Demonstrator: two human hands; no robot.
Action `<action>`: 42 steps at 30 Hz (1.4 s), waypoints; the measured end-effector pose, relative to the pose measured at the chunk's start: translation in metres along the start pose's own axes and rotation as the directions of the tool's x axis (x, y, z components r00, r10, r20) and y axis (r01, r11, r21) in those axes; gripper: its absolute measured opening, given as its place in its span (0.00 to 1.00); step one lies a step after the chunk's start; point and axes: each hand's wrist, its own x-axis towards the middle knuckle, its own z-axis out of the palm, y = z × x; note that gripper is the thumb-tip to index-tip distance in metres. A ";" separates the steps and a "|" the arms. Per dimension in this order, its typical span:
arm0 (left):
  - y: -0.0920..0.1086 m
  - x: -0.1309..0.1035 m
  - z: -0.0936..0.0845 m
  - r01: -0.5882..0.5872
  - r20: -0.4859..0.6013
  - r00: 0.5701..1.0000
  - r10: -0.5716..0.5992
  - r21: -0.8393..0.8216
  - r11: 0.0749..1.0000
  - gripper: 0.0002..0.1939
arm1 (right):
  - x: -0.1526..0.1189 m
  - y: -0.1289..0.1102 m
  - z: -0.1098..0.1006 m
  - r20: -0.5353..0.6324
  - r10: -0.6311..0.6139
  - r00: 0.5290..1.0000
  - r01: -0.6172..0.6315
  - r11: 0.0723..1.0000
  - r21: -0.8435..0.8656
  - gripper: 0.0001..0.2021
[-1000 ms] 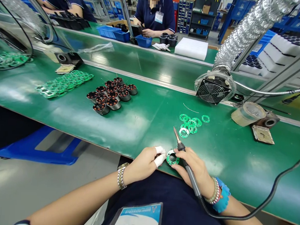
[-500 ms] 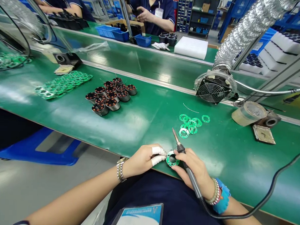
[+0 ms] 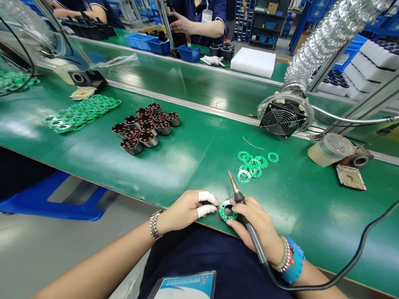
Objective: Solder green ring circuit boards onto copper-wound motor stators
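My right hand (image 3: 257, 221) holds a soldering iron (image 3: 255, 242), its tip pointing up and away to the left. Its thumb and fingers also steady a green ring-shaped circuit board (image 3: 222, 214), close to the table's front edge. What lies under the board is mostly hidden. Just left of the ring, my left hand (image 3: 180, 212) has white tape on its thumb and forefinger. Those two fingertips are slightly apart, and I see nothing between them. Beyond the iron's tip lies a loose pile of green ring boards (image 3: 256, 172).
Several copper-wound motor stators (image 3: 149, 139) stand left of centre, with rows of green boards (image 3: 84, 113) farther left. A fume fan (image 3: 281, 119) hangs at the back right. Near it are a plastic tub (image 3: 330, 150) and a sponge tray (image 3: 351, 177). Co-workers sit across the bench.
My left hand has drawn back a little to the left from the ring board, and its fingertips have parted. My right hand keeps the iron and the board almost in place.
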 end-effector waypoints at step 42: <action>0.011 -0.031 0.035 -0.183 -0.143 0.929 0.341 0.625 0.759 0.19 | -0.003 -0.005 0.005 -0.050 0.014 0.999 -0.019 0.995 -0.099 0.11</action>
